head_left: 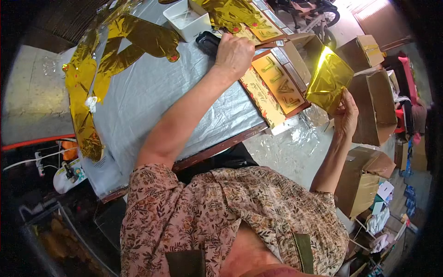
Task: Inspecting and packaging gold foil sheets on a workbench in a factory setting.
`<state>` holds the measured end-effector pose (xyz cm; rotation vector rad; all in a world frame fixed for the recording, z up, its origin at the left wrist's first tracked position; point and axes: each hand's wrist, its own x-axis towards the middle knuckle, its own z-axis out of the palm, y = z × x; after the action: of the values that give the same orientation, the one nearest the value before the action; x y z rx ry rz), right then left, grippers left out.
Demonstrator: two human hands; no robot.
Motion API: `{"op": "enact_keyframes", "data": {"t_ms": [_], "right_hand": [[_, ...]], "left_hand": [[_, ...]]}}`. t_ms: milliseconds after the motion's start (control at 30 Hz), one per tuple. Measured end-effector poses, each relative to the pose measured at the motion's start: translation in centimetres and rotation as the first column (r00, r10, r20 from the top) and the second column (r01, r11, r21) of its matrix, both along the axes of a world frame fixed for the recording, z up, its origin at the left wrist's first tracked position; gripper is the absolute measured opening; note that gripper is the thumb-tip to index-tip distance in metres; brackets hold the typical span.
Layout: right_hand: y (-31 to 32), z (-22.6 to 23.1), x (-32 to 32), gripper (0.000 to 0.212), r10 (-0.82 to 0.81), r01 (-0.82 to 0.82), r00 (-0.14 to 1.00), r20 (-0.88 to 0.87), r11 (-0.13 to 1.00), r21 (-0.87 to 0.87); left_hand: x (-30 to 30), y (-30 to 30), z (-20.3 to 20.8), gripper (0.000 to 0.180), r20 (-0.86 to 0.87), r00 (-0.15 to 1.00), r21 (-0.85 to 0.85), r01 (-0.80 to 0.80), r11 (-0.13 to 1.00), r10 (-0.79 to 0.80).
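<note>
Holding a folded sheet of gold foil up off the surface, the right hand has its grip pinched on the sheet's lower corner, fingers curled around the edge. The foil hangs in the air just right of the flat card package, a red-brown pack with gold letter shapes showing on its face, which is the landmark here.

The left hand rests at the upper left end of that package, its grip closed into a loose fist; what the fingers press or hold underneath cannot be told. A dark, flat object lies just left of the hand, partly hidden by it.

The package lies on the right edge of the surface, which is covered with a silvery grey sheet. Further left of the package, well apart, a long string of gold foil balloon shapes sprawls across the cover. Above and left of the package sits a white rectangular tub. More gold foil pieces lie above the package near the tub.

Right of the package, beyond the held foil, stand open cardboard boxes. Below the package, crinkled clear plastic film lies on the floor.
</note>
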<state>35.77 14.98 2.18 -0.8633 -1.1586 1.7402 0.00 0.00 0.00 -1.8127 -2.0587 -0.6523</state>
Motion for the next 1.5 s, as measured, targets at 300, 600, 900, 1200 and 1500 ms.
{"op": "enact_keyframes", "data": {"t_ms": [300, 600, 900, 1200, 1500], "right_hand": [[-0.8, 0.3, -0.4, 0.027, 0.067, -0.066, 0.994, -0.084, 0.998, 0.006], [-7.8, 2.3, -9.3, 0.028, 0.448, -0.467, 0.881, -0.151, 0.876, -0.125], [-27.0, 2.2, -26.2, 0.022, 0.824, -0.79, 0.487, 0.29, 0.557, -0.257], [-28.8, -2.5, -31.0, 0.017, 0.699, -0.734, 0.518, 0.493, 0.659, -0.163], [-28.8, -1.5, -31.3, 0.02, 0.696, -0.74, 0.5, 0.516, 0.652, -0.162]], "left_hand": [[0.2, -2.6, 8.5, 0.01, -0.024, 0.999, 0.45, -0.012, 0.893, 0.025], [-8.9, -26.4, 9.1, 0.037, 0.881, 0.426, -0.032, -0.378, 0.925, 0.205], [-12.1, -39.2, -3.1, 0.042, 0.909, 0.226, -0.188, -0.53, 0.827, 0.351], [-12.4, -39.2, -4.2, 0.039, 0.575, 0.677, -0.016, -0.552, 0.834, 0.46], [-6.9, -39.9, -4.4, 0.043, 0.303, 0.785, -0.073, -0.546, 0.835, 0.54]]}}
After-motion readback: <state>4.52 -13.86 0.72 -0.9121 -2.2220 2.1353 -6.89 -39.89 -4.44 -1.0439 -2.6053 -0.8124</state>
